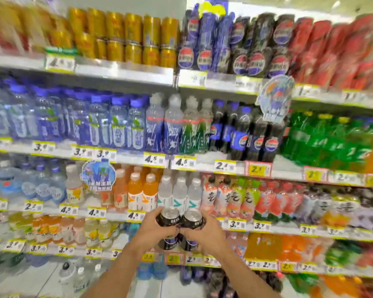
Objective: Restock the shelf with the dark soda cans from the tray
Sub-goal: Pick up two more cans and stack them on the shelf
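The left hand (154, 230) and right hand (205, 234) each clamped dark cans (181, 220), at six o'clock before the shelves (125, 72).

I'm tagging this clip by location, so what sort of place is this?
Most likely a supermarket drinks aisle: tiered shelves packed with bottles and cans, yellow price tags along every edge, and two hands holding dark soda cans.
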